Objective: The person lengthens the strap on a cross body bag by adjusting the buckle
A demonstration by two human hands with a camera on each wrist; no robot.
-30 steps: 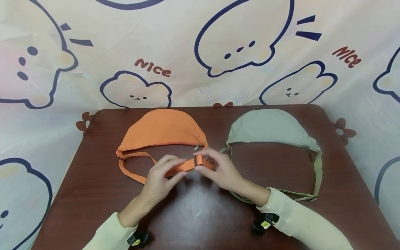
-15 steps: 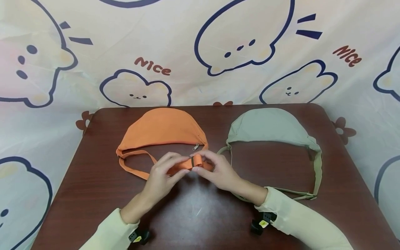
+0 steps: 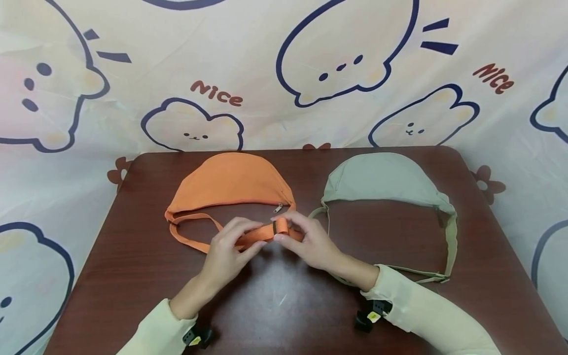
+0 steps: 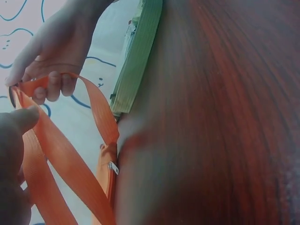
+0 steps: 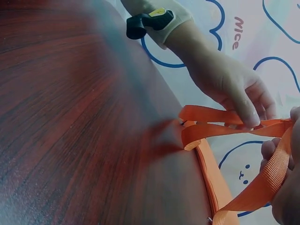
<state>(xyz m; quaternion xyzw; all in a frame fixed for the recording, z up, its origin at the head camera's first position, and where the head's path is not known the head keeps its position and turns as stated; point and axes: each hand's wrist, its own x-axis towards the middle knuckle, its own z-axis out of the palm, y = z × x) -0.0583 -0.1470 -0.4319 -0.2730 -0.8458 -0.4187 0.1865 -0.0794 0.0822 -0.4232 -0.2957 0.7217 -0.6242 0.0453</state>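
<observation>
Orange crescent-shaped waist bag [image 3: 230,180] laid on tabletop [image 3: 284,315], curved edge turned away; metal zipper pull [image 3: 278,208] seen at right end. Webbing strap [image 3: 259,233] held raised, looped at dark slider [image 3: 274,227].

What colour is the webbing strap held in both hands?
The webbing strap is plain orange, showing best in the left wrist view.

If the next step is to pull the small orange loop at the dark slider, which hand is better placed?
Probably the right hand: it is nearest to the orange loop beside the dark slider, while the left hand pinches the orange strap farther from the loop and could steady it.
</observation>
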